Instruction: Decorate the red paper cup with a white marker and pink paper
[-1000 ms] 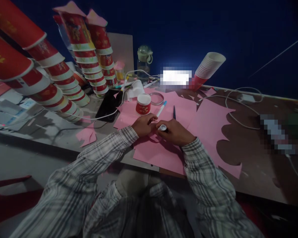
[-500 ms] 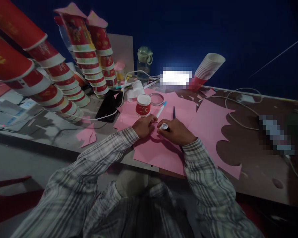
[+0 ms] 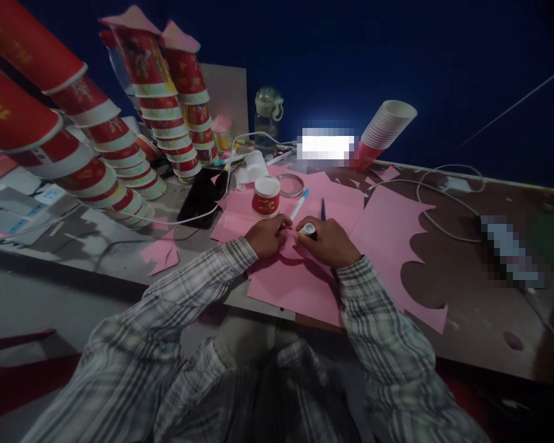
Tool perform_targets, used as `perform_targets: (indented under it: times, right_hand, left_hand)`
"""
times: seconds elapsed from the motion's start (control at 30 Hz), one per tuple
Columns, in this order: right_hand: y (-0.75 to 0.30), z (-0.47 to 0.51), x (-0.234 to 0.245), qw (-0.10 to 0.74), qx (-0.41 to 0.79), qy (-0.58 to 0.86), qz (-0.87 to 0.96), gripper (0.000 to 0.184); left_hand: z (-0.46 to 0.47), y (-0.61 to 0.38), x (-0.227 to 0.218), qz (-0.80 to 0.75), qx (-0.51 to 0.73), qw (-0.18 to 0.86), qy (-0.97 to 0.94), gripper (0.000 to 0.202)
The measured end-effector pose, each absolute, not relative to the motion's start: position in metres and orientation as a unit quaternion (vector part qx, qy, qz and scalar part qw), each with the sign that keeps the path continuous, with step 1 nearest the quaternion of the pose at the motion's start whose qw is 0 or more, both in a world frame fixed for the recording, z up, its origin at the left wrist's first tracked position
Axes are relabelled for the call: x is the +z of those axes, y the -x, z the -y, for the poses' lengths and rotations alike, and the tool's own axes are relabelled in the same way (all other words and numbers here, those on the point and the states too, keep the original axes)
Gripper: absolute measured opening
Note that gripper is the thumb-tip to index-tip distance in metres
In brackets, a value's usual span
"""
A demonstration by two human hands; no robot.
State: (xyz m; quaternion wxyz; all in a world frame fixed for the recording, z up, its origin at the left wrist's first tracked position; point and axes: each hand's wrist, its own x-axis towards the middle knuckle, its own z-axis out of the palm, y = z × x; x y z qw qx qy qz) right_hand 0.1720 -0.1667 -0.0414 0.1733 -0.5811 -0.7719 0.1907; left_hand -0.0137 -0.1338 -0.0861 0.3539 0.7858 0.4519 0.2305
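Note:
My left hand is closed, its fingertips pinching a piece of pink paper low over the pink sheets; part of that piece blends into the sheets beneath. Facing it, my right hand is wrapped round a small white tube, whose round end points up. Its other end is hidden in the fingers. A white pen with a blue end lies just beyond my left fingertips. Behind my left hand stands a red and white paper cup. The dark tip of a slim tool shows past my right hand.
Tall towers of red paper cups rise at the left, some with pink cone tops. A leaning cup stack and a bottle stand at the back. A phone, cable and scalloped pink sheet lie on the table.
My right hand has shifted slightly, and the white tube's end has moved a little to the right and up. My left hand stays nearly still.

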Motion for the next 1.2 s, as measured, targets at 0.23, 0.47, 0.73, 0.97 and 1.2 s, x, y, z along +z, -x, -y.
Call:
perform_targets:
  times: [0.23, 0.47, 0.73, 0.97, 1.2]
  right_hand:
    - [-0.174, 0.171, -0.036, 0.321, 0.234, 0.584, 0.708, 0.012]
    - [-0.163, 0.171, -0.04, 0.158, 0.211, 0.573, 0.776, 0.018]
    - [-0.167, 0.169, -0.031, 0.076, 0.149, 0.625, 0.763, 0.02]
    - [-0.168, 0.169, -0.029, 0.074, 0.17, 0.602, 0.776, 0.017]
    - [-0.172, 0.168, -0.032, 0.096, 0.207, 0.56, 0.797, 0.014]
  left_hand:
    - [0.136, 0.015, -0.086, -0.439, 0.253, 0.352, -0.787, 0.034]
    - [0.137, 0.012, -0.086, -0.448, 0.254, 0.327, -0.792, 0.03]
    - [0.138, 0.011, -0.082, -0.469, 0.235, 0.33, -0.785, 0.036]
    - [0.135, 0.01, -0.077, -0.454, 0.243, 0.367, -0.774, 0.024]
    - [0.131, 0.009, -0.08, -0.468, 0.255, 0.404, -0.744, 0.028]
